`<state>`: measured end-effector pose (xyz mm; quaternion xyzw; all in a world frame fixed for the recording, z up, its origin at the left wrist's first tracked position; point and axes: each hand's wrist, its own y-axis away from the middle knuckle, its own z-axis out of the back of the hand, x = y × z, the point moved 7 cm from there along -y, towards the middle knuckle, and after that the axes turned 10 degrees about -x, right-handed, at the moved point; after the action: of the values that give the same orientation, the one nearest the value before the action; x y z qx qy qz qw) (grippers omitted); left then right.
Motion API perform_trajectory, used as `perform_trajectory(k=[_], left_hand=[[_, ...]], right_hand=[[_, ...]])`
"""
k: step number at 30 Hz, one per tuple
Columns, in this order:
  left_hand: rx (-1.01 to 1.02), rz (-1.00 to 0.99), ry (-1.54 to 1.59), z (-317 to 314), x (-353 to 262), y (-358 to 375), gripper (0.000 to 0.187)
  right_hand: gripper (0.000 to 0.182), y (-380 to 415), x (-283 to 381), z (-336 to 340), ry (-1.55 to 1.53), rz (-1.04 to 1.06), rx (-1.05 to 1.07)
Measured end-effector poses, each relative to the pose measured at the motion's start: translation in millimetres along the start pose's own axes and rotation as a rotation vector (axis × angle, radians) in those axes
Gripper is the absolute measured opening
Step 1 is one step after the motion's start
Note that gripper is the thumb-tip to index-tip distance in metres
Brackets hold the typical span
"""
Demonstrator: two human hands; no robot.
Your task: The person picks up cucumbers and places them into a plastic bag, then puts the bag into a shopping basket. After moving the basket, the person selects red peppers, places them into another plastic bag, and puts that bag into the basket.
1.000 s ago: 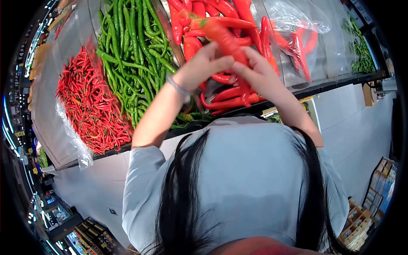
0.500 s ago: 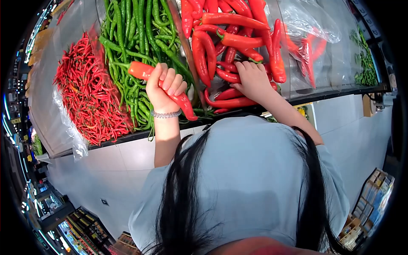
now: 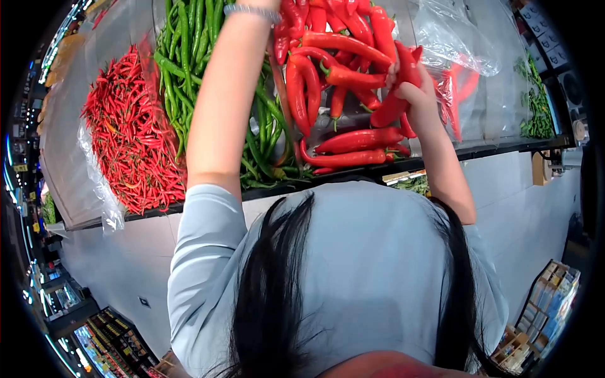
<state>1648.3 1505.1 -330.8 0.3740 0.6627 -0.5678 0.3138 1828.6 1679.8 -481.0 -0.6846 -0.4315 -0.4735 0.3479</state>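
My left arm reaches over the green chillies (image 3: pixel 192 38). Its hand (image 3: pixel 261 3) is cut off at the top edge beyond a beaded bracelet (image 3: pixel 252 11), so the fingers and anything in them are hidden. Near the right side of the large red pepper pile (image 3: pixel 340 44), my right hand (image 3: pixel 416 91) is closed around thick red peppers (image 3: pixel 408 66), held tilted above the bin. Two long red peppers (image 3: pixel 359 140) lie below that hand, near the front edge.
Small red chillies (image 3: pixel 132 132) fill the left bin. Clear plastic bags (image 3: pixel 450 38) lie right of the red peppers, with leafy greens (image 3: pixel 535 94) farther right. The counter's dark front edge (image 3: pixel 491 149) runs before my body. Shelves (image 3: pixel 548 302) stand at lower right.
My left hand has moved up and forward, nearly out of view, and its pepper no longer shows. My right hand has moved right and up from the pile and has taken hold of peppers.
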Motion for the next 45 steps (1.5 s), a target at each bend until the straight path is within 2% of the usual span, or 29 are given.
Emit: perform_trajectory(k=[1,2,5,6,7,8,10,11,12,13,15,16,17,19,20,23,24,26,29,30,32,33,34,36,38,39,42,43,45], left_hand=[[0.157,-0.004,-0.007,-11,-4,27,0.048],[0.374,0.196,-0.071,-18,2,62,0.031],[1.023,0.793,-0.067,-12,47,175,0.075],[1.089,1.028,0.244,-16,55,205,0.086],[1.148,1.226,0.391,-21,51,228,0.093],[1.075,1.263,0.611,-26,43,241,0.090],[0.736,1.282,0.970,-32,26,237,0.077],[0.554,1.274,1.142,-30,24,229,0.073],[0.501,1.141,1.072,-22,26,220,0.062],[0.443,1.016,0.988,-13,28,212,0.051],[0.326,0.849,0.724,11,30,190,0.038],[0.274,0.852,0.599,18,34,179,0.033],[0.251,0.805,0.516,22,35,174,0.033],[0.230,0.718,0.300,28,35,171,0.031],[0.211,0.728,0.316,27,38,175,0.030],[0.182,0.699,0.408,16,38,186,0.031],[0.182,0.715,0.432,14,38,188,0.032],[0.179,0.742,0.480,11,38,190,0.034],[-0.028,0.573,0.284,36,30,180,0.027],[-0.096,0.472,0.225,50,26,173,0.022],[-0.080,0.476,0.372,70,26,162,0.026],[-0.133,0.523,0.358,66,18,160,0.031],[-0.082,0.537,0.360,66,21,158,0.030],[-0.028,0.598,0.351,63,30,157,0.027],[0.021,0.646,0.373,62,34,160,0.025],[0.044,0.665,0.387,61,35,158,0.025],[0.027,0.770,0.275,70,45,161,0.018],[0.028,0.820,0.297,71,51,155,0.013],[0.183,0.912,0.441,57,62,128,0.024]], right_hand=[[0.038,1,19,-1,-0.083,0.067,0.065],[0.037,5,39,0,-0.165,0.131,0.126],[0.036,24,95,-2,-0.119,0.510,0.212],[0.039,33,105,-6,-0.082,0.641,0.251],[0.036,45,114,-22,0.060,0.806,0.366],[0.032,57,119,-42,0.238,0.908,0.470],[0.025,79,120,-82,0.589,1.072,0.663],[0.031,83,111,-94,0.730,1.125,0.629],[0.040,86,99,-102,0.870,1.174,0.593],[0.047,82,89,-103,0.950,1.096,0.632],[0.053,73,87,-95,0.867,0.933,0.639],[0.055,68,85,-88,0.826,0.854,0.640],[0.061,61,78,-76,0.838,0.762,0.549],[0.052,43,47,-55,0.391,0.427,0.356],[0.053,36,27,-45,0.191,0.256,0.275],[0.074,44,-8,-56,0.062,-0.071,0.337],[0.073,46,-6,-60,0.182,0.058,0.346],[0.071,45,-18,-56,0.097,-0.112,0.303],[0.067,41,-9,-40,0.164,-0.261,0.222],[0.062,36,-3,-34,0.208,-0.102,0.160],[0.060,12,31,-32,0.496,0.243,0.185],[0.055,-8,52,-37,0.544,0.362,0.173],[0.050,-33,76,-45,0.596,0.479,0.161],[0.047,-93,106,-56,0.765,0.577,0.136],[0.047,-88,155,-65,0.919,1.019,-0.143],[0.043,-90,146,-54,0.914,0.910,-0.296],[0.047,-86,69,-23,1.389,0.456,-0.118],[0.045,-75,46,-14,1.457,0.400,-0.103],[0.044,-62,12,0,1.528,0.312,-0.082]])
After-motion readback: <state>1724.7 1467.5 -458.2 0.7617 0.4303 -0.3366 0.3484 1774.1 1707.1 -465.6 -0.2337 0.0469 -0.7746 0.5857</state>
